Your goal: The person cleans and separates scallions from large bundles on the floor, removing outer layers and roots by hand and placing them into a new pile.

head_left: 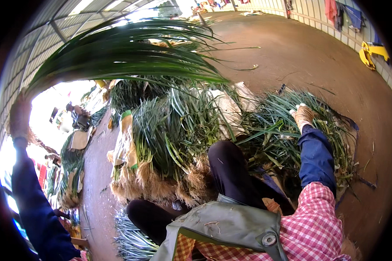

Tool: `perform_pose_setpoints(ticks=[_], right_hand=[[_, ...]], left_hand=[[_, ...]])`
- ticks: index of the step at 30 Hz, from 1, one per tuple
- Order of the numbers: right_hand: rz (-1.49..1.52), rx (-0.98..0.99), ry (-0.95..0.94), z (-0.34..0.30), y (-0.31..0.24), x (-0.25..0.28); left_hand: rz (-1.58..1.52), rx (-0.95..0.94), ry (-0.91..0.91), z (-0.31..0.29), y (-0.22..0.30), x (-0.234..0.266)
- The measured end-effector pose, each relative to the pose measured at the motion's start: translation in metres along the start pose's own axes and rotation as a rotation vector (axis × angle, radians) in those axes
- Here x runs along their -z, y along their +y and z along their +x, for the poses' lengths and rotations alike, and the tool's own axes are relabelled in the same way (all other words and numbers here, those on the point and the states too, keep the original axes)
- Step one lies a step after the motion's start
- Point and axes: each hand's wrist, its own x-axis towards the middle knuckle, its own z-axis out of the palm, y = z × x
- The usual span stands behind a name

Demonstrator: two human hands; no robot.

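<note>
My left hand [21, 116], gloved and raised at the far left, is closed around a bunch of green onions [126, 58]. Its long green leaves sweep across the upper left, smeared by motion. On the right, my right hand [304, 116], in a glove with pale fingertips, rests over a heap of loose green leaves [270, 117]. Its fingers are apart, and I see nothing held in them. Before my knees lie several rooted bundles of green onions [161, 126], with tan, stringy roots [139, 182] toward me.
A pale sack [226, 111] lies between the bundles and the leaf heap. More onions [133, 230] lie beside my left knee. At the left are further bundles [69, 169] and a person [79, 116]. Clothes [342, 16] and a yellow object [372, 53] are by the right wall.
</note>
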Motion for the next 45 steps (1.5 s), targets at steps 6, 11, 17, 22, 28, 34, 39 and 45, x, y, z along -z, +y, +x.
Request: perform_pose_setpoints(ticks=[6, 11, 17, 22, 28, 34, 39, 45], right_hand=[[0.028, 0.097, 0.059, 0.021, -0.065, -0.002], [0.130, 0.353, -0.108, -0.014, -0.141, -0.002], [0.342, 0.559, -0.233, -0.021, -0.190, -0.041], [0.539, 0.607, -0.440, 0.019, -0.165, -0.075], [0.447, 0.495, -0.736, 0.025, -0.167, -0.110], [0.334, 0.345, -0.754, 0.075, -0.166, -0.095], [0.257, 0.452, -0.830, 0.033, -0.244, -0.059], [0.289, 0.609, -0.790, 0.004, -0.282, -0.037]], left_hand=[[-0.255, 0.106, -0.011, -0.038, -0.008, 0.006], [-0.691, 0.196, -0.049, -0.095, -0.030, 0.018], [-0.173, 0.085, -0.189, -0.191, -0.051, 0.062], [-0.096, 0.513, -0.183, -0.321, -0.096, 0.061], [-0.358, 1.222, -0.446, -0.617, 0.002, 0.120], [-1.060, 2.410, -0.855, -0.763, 0.269, 0.150], [-0.892, 2.061, -1.166, -0.791, 0.410, 0.151], [-1.525, 2.819, -0.323, -0.725, 0.354, 0.130]])
